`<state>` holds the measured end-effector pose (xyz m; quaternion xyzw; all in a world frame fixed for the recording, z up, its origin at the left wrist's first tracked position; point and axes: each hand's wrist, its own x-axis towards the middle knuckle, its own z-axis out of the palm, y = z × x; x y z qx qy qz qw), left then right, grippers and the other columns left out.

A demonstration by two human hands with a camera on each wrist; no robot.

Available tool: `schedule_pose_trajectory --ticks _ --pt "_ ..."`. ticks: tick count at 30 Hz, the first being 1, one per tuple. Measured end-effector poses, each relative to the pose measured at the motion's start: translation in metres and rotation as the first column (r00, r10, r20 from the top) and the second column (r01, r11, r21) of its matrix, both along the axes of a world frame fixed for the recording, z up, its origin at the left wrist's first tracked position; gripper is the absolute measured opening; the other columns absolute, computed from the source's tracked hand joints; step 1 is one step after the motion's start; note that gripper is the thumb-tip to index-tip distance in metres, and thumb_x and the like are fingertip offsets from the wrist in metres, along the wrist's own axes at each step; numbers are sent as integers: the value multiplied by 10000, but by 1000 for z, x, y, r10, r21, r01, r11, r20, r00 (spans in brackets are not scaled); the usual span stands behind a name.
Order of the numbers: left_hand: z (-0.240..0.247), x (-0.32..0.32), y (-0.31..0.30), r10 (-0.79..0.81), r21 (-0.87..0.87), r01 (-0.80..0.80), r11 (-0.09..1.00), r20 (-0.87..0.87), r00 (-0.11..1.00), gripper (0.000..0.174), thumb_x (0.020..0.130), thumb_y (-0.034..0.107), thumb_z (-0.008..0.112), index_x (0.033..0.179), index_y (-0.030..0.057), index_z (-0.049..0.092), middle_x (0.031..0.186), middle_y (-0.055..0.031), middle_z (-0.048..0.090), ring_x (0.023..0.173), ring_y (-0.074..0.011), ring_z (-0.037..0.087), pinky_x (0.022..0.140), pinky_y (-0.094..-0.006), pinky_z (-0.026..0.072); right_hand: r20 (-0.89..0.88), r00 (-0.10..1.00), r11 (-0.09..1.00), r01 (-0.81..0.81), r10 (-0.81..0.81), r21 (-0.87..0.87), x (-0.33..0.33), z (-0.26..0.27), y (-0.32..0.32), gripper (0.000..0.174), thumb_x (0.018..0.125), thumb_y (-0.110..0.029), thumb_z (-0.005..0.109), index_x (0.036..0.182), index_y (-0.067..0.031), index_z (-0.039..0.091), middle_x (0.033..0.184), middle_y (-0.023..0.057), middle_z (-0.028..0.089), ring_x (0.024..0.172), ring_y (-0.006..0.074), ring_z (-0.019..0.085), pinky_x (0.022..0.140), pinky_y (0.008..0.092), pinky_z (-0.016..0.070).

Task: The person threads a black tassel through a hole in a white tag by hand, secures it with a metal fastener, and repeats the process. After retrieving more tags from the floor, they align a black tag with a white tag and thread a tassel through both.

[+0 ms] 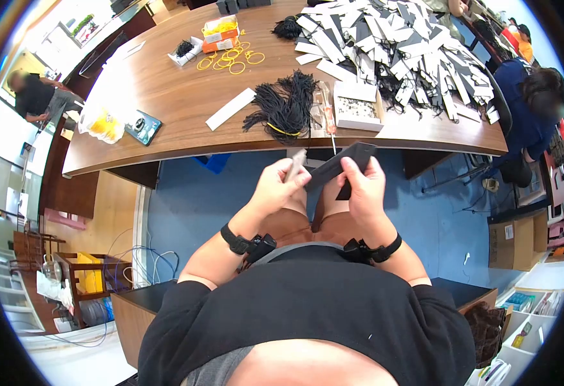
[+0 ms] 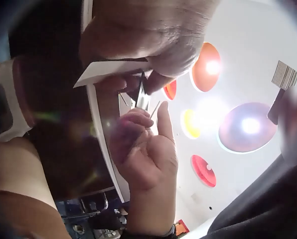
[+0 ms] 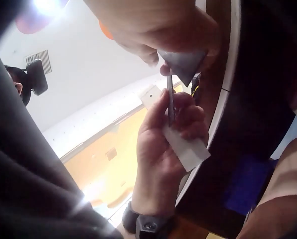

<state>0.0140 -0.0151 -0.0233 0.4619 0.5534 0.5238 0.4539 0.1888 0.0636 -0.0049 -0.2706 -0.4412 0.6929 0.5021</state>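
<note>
Over my lap, just off the table's front edge, both hands are raised close together. My left hand (image 1: pixel 281 185) grips a white card strip (image 3: pixel 188 152), which sticks out below the curled fingers in the right wrist view. A thin, edge-on strip (image 3: pixel 171 99) also stands between that thumb and fingers. My right hand (image 1: pixel 364 190) pinches black card strips (image 1: pixel 358 154) between thumb and fingers; one slants across towards the left hand. On the table ahead lie a bundle of black cords (image 1: pixel 285 103), a screwdriver (image 1: pixel 329 119) and a white box (image 1: pixel 359 116) of small pieces.
A big heap of black and white strips (image 1: pixel 391 51) covers the table's (image 1: pixel 172 109) right side. Yellow bands (image 1: pixel 230 61), small boxes, a lone white strip (image 1: pixel 230 109) and a phone (image 1: pixel 143 127) lie leftward. A seated person (image 1: pixel 526 109) is at right, another person (image 1: pixel 40 96) at left.
</note>
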Motion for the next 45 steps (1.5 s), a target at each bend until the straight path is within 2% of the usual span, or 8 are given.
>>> schedule_pose_trajectory --ticks 3,14,17,25,28,29,38,45 --pt "-12 -7 6 182 -73 -167 983 427 886 204 882 164 604 1010 6 584 815 -58 617 555 -63 510 481 -179 415 -157 976 983 165 -152 76 6 -6 5 66 864 -40 618 887 -29 556 772 42 604 595 135 560 562 252 469" --pt "17 17 16 115 43 -175 984 593 797 175 891 140 606 998 18 539 813 -123 641 564 -96 554 489 -203 448 -83 993 996 86 -83 31 7 -13 -8 80 887 -83 597 901 -14 560 794 98 642 617 161 608 579 277 493" --pt "22 13 19 200 61 -283 957 569 798 143 874 127 630 935 30 543 741 -85 620 537 -83 530 483 -192 433 8 995 993 -98 99 -63 7 -17 -7 114 913 -122 567 920 -11 543 757 72 619 592 133 579 572 261 482" --pt "14 -14 22 160 28 -176 984 301 940 176 860 163 655 949 22 598 710 -20 596 539 -35 480 494 -174 387 120 988 964 62 -96 258 32 0 0 255 966 -110 370 1134 3 525 815 22 546 703 66 513 645 212 444" --pt "13 3 23 67 45 -73 996 120 991 193 867 171 648 965 14 599 720 -1 591 576 -38 488 535 -186 406 526 796 683 -207 -298 700 22 22 -2 285 900 -35 437 1166 16 525 870 129 550 785 249 527 730 321 439" --pt "13 10 23 45 87 -54 995 102 994 220 884 225 622 950 16 607 727 9 585 590 -36 475 537 -189 398 537 812 663 -273 -229 696 18 31 -8 330 867 -9 462 1192 18 512 894 171 529 833 329 499 771 367 416" --pt "9 11 21 -8 127 -4 992 94 996 205 883 207 627 927 11 589 702 28 537 602 -42 475 537 -202 397 603 795 675 -410 -66 614 19 10 -4 456 870 -31 538 1316 -47 447 921 185 577 764 304 562 708 340 456" --pt "19 8 22 -98 71 93 993 72 993 192 906 218 596 900 26 601 721 4 578 630 -66 540 587 -222 451 721 692 891 -351 40 287 19 19 1 362 803 -93 691 1140 -31 572 730 87 663 647 75 593 576 236 463"
